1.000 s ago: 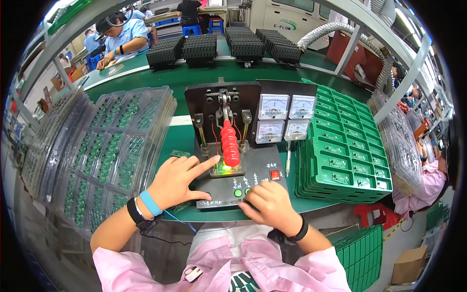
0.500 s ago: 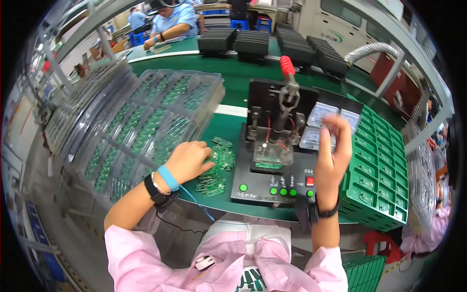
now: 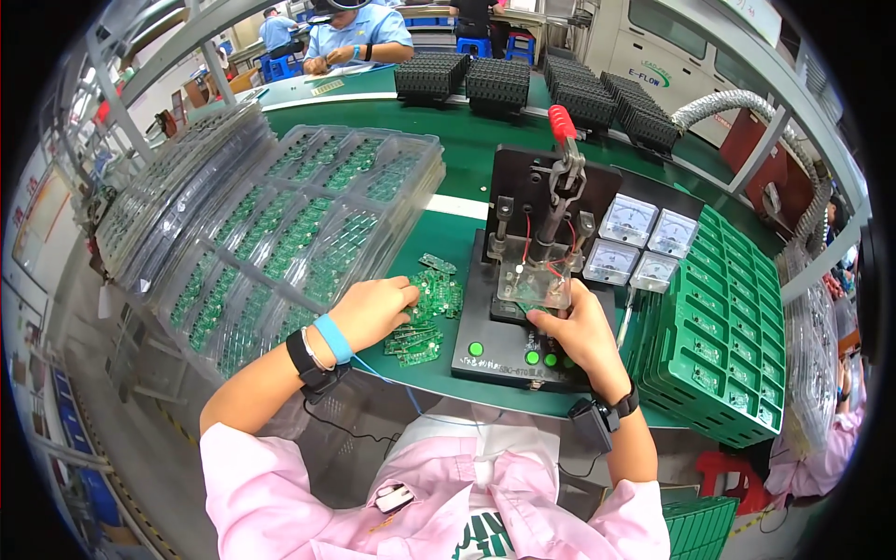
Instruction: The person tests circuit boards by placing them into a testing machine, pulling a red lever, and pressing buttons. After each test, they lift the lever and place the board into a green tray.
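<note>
Here, left hand (image 3: 375, 315) touches circuit boards (image 3: 415, 345) (right hand (image 3: 588, 338) at black fixture (image 3: 509, 341)).

Lettering shows on the pale machine (image 3: 644, 70), upper right; black fixture (image 3: 478, 322), centre; white shirt (image 3: 483, 535), bottom centre.

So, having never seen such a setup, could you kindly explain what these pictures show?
The view comes from a fisheye camera worn on a person's head, looking down. No robot here: two bare hands. The left hand is at a pile of green circuit boards on the green bench. The right hand is at a black fixture, its thumb just in front of a clear plate; whether it grips a board there is hard to tell. The fixture's red-handled lever points up, and four dial meters stand beside it. Clear trays stand on the left, green trays on the right.
</note>
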### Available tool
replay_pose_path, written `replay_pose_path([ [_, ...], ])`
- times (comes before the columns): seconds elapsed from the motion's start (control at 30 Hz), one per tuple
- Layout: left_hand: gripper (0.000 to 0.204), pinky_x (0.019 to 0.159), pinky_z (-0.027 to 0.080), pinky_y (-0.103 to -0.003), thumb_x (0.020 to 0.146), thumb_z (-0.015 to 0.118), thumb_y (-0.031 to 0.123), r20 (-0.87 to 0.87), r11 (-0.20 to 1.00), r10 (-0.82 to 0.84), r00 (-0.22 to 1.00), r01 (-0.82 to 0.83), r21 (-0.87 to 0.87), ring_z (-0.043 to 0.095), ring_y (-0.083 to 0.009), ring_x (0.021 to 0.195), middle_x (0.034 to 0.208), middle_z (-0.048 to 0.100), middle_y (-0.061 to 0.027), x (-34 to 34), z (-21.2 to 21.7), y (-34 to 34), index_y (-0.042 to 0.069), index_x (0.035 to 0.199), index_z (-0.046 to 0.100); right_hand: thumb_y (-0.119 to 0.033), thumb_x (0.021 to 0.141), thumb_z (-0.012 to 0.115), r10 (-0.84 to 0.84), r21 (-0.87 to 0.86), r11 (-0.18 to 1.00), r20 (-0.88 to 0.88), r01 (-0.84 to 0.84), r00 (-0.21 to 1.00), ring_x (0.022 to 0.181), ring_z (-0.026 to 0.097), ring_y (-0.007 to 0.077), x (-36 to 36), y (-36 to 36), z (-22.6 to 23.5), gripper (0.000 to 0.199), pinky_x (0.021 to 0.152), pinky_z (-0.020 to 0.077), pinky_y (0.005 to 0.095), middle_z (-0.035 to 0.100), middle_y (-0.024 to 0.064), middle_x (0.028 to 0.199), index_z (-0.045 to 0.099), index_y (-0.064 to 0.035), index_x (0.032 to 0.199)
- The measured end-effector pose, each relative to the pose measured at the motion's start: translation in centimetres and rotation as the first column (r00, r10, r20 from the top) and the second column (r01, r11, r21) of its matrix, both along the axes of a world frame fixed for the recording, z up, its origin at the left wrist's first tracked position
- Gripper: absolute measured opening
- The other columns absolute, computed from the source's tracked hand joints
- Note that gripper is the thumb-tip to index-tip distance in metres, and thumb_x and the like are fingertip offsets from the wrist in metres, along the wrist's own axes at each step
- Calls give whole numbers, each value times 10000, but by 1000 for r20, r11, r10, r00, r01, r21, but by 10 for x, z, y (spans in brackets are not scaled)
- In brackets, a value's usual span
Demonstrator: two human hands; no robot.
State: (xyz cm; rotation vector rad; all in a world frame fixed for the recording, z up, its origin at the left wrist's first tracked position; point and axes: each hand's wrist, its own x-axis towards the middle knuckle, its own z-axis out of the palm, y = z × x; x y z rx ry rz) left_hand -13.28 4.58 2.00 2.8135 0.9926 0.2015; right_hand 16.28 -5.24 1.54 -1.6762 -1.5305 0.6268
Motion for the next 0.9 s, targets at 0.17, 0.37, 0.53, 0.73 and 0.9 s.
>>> replay_pose_path([
  [0.17,182,746,522,-454,765,712,80,8,999,45,999,-45,26,628,-356,853,902,599,-118,-1,-5,-6,46,920,623,-90,804,736,-72,32,997,-72,75,995,660,498,84,17,-32,9,211,620,442,251,557,13,770,610,-5,951],
  [0.37,136,680,535,-445,781,676,95,-75,988,-29,997,40,149,642,-350,770,823,598,-136,-4,-17,-10,21,869,604,-86,788,751,-37,243,970,94,14,995,712,594,171,11,-47,12,248,661,493,295,633,67,857,634,-1,990],
  [0.53,125,621,538,-429,780,660,102,-184,958,7,983,46,282,647,-338,706,781,608,-137,5,-26,-21,16,828,583,-48,770,743,-43,449,879,410,-160,911,791,630,288,-2,-34,-3,247,705,521,357,668,118,940,668,-5,1001],
  [0.73,106,614,544,-412,773,638,69,25,944,19,1000,-26,329,648,-323,719,787,617,-141,16,-12,-22,9,848,592,33,777,698,-24,474,868,339,-149,940,788,647,296,24,-78,15,181,698,527,342,677,136,899,684,-5,954],
  [0.9,203,682,576,-360,776,608,27,271,849,-343,899,174,499,685,-287,801,890,661,-151,58,9,-42,-1,975,639,78,811,660,-343,497,856,335,145,877,803,656,192,89,-161,44,170,711,510,284,669,99,886,660,14,968],
])
